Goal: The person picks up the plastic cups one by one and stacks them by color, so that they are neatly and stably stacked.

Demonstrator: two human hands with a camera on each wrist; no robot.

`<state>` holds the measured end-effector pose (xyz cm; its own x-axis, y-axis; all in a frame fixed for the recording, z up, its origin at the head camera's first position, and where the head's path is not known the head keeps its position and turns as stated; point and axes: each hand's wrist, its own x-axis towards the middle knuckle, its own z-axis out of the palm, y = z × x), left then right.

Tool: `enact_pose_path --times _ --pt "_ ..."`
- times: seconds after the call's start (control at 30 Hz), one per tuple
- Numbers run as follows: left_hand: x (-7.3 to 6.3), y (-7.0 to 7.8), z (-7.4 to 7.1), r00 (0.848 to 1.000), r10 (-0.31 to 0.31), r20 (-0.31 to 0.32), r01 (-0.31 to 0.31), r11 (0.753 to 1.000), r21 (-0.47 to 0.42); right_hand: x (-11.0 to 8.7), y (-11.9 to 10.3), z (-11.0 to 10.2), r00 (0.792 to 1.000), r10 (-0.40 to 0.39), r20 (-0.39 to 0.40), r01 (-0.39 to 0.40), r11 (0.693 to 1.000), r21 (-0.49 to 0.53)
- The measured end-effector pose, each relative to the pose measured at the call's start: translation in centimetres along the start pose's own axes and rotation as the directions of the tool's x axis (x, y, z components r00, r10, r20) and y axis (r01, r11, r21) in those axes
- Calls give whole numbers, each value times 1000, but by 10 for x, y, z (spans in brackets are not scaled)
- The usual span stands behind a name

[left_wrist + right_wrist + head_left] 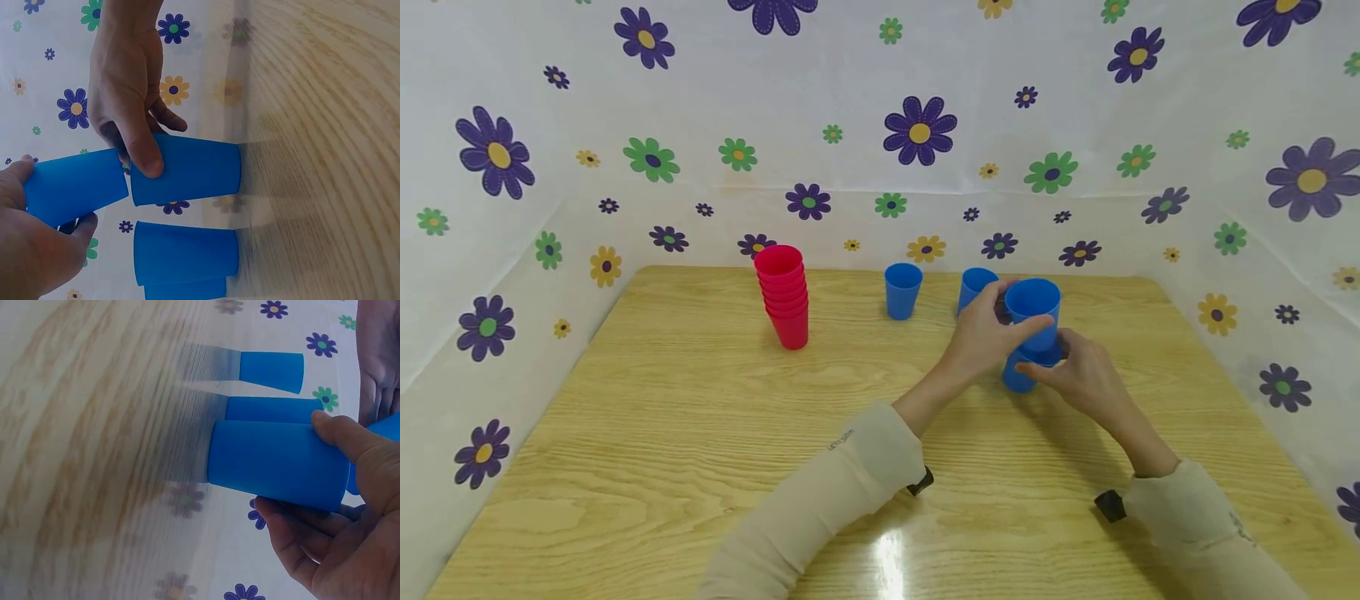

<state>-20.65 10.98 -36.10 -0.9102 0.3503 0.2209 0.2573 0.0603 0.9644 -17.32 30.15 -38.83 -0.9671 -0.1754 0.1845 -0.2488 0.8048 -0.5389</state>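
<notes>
My left hand grips a blue cup between thumb and fingers, its mouth upward. Directly beneath it stands a second blue cup, upright on the table. The right hand holds this lower cup near its rim, thumb on one side and fingers on the other. In the left wrist view, the base of the raised cup is right at the lower cup's rim; whether they touch, I cannot tell. Behind my left hand, another blue cup is partly hidden.
Farther left along the back of the wooden table stands one more blue cup. A tall stack of nested red cups is left of that. A flower-patterned white sheet rises behind the table and at both sides.
</notes>
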Motion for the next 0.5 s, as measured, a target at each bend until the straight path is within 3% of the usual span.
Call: enact_pose_path --times 0.5 --pt "2 -9 10 998 -1 66 -5 996 89 0 3 2 997 -71 -24 71 997 4"
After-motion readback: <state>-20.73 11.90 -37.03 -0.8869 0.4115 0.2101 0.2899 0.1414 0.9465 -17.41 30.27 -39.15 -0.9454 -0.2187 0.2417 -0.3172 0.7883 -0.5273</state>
